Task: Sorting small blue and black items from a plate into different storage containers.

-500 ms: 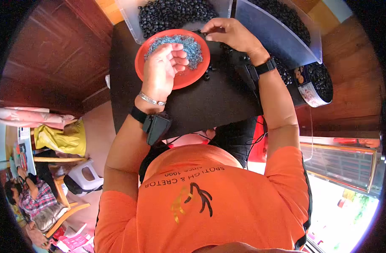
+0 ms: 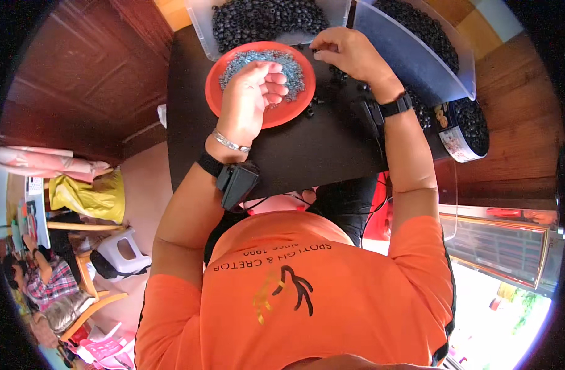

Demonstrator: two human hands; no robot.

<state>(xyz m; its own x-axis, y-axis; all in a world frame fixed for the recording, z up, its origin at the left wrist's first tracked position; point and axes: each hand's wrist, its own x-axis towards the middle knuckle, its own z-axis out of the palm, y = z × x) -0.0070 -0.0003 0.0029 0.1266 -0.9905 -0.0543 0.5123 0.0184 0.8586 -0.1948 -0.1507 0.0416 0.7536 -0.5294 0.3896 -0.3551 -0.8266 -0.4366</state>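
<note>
An orange plate (image 2: 282, 114) heaped with small grey-blue bits lies on a black tabletop (image 2: 313, 154). My left hand (image 2: 248, 102) hovers over the plate's left half with its fingers curled inward; what lies inside them is hidden. My right hand (image 2: 350, 55) rests at the plate's far right rim, its fingertips pinched together on a small dark bead (image 2: 314, 50). A few loose dark beads (image 2: 309, 110) lie on the tabletop just right of the plate. Both wrists carry black bands.
A clear bin of dark beads (image 2: 264, 18) stands beyond the plate, a second clear bin (image 2: 430, 55) to the right. A round tin of dark beads (image 2: 470, 126) sits at the table's right edge. A yellow bag (image 2: 88, 194), a white stool (image 2: 119, 253) and a seated person (image 2: 45, 283) are at left.
Both hands stay at the plate. The right fingertips have shifted slightly toward the plate's rim; the left hand has barely moved.
</note>
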